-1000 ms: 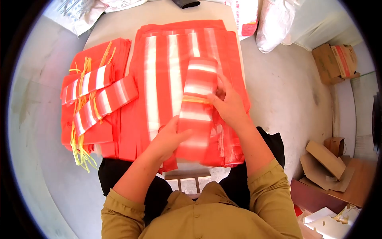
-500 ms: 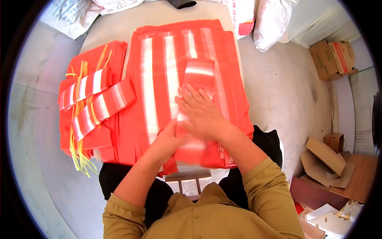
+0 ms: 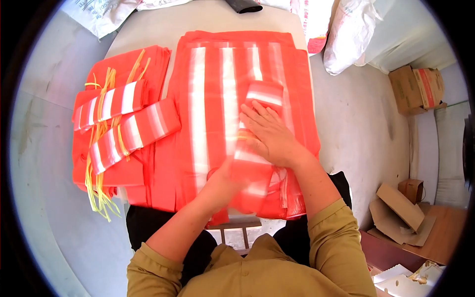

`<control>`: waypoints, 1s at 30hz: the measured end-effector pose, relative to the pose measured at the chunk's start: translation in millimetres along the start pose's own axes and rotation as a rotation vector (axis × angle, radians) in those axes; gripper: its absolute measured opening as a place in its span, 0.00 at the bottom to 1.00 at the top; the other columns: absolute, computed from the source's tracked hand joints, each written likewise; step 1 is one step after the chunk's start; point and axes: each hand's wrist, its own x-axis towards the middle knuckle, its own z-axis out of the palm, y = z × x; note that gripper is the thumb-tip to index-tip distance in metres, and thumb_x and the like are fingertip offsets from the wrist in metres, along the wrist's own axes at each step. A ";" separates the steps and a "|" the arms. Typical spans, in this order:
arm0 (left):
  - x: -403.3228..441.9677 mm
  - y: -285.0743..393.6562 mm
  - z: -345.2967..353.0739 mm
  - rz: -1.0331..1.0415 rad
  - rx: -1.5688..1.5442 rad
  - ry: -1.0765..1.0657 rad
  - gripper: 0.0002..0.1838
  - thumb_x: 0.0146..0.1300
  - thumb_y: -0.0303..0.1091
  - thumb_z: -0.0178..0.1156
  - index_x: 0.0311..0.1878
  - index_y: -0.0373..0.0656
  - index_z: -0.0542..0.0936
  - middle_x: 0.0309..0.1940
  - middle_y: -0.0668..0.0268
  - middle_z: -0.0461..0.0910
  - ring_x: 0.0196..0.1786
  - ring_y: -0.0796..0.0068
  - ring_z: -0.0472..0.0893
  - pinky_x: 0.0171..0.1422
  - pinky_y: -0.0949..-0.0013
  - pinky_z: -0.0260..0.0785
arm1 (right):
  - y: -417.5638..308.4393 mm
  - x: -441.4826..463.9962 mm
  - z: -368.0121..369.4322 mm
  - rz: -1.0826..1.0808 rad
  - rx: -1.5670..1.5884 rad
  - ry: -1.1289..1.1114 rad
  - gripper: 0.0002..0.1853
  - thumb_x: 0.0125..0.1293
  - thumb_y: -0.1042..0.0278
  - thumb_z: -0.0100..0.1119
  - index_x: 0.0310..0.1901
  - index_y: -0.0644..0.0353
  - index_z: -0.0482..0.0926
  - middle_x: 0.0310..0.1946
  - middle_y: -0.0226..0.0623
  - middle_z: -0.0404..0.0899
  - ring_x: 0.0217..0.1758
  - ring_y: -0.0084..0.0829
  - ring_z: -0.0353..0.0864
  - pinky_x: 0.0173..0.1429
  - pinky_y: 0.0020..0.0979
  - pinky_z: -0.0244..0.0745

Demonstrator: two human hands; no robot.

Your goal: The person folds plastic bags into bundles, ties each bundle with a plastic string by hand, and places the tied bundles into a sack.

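My right hand (image 3: 273,134) lies on a narrow folded strip of red-and-white striped fabric (image 3: 266,92), its fingers stretched out and pressing on it. A bit of yellow string (image 3: 243,136) shows across the strip beside the fingers. My left hand (image 3: 221,187) is at the strip's near part, and motion smears its fingers. Under both hands is a wide stack of red fabric (image 3: 213,64) with white stripes. At the left, two folded striped bundles (image 3: 133,132) rest on another red stack (image 3: 129,63), with yellow strings (image 3: 101,190) around and below them.
The fabric stands on a pale table (image 3: 163,24). A dark tube-like object (image 3: 244,6) lies at its far edge. White sacks (image 3: 350,34) are at the back right. Cardboard boxes (image 3: 410,91) stand along the right wall, and an opened carton (image 3: 400,213) lies lower down.
The view has shifted, so the fabric appears slightly lower and further right. My right hand stays on the strip. My left hand is blurred in both frames, and yellow string now shows beside my right fingers.
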 end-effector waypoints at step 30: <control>-22.9 13.6 23.9 0.037 -0.178 -0.130 0.39 0.70 0.24 0.66 0.79 0.37 0.57 0.66 0.59 0.75 0.62 0.65 0.80 0.63 0.57 0.79 | -70.9 -90.1 8.7 0.623 1.503 0.470 0.46 0.72 0.76 0.62 0.85 0.59 0.45 0.76 0.45 0.67 0.71 0.32 0.74 0.74 0.36 0.70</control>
